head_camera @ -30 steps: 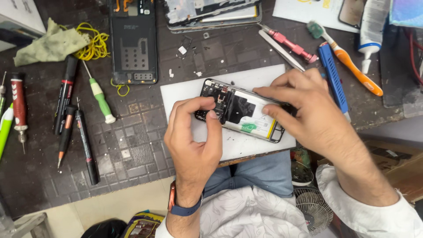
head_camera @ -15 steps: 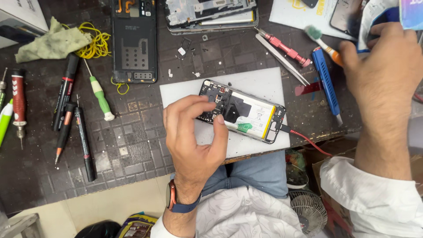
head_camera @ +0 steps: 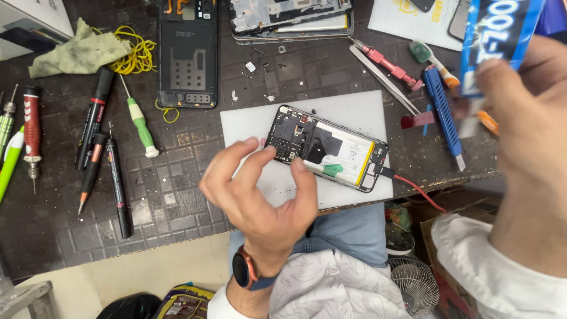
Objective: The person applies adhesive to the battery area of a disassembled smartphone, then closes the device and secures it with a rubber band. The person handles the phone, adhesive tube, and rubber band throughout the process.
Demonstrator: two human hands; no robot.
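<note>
Bench count: two hands, one opened phone [head_camera: 328,147].
Also one white mat [head_camera: 354,112], one blue tube [head_camera: 496,35], one back cover [head_camera: 187,53], one green-handled screwdriver [head_camera: 140,124].

The opened phone [head_camera: 326,147] lies on the work pad [head_camera: 354,106], which sits at the near edge of the mat [head_camera: 177,207]. A cable [head_camera: 416,188] runs from the phone's right end off the mat edge. Behind the pad lie a back cover [head_camera: 187,53] and a phone frame [head_camera: 292,19] — side by side, cover to the left. Left of the pad: screwdrivers and pens [head_camera: 94,147]. Right of it: tweezers [head_camera: 384,80] and a pry tool [head_camera: 443,115]. The left hand [head_camera: 266,195] is over the pad's near left corner — fingertips at the phone.
</note>
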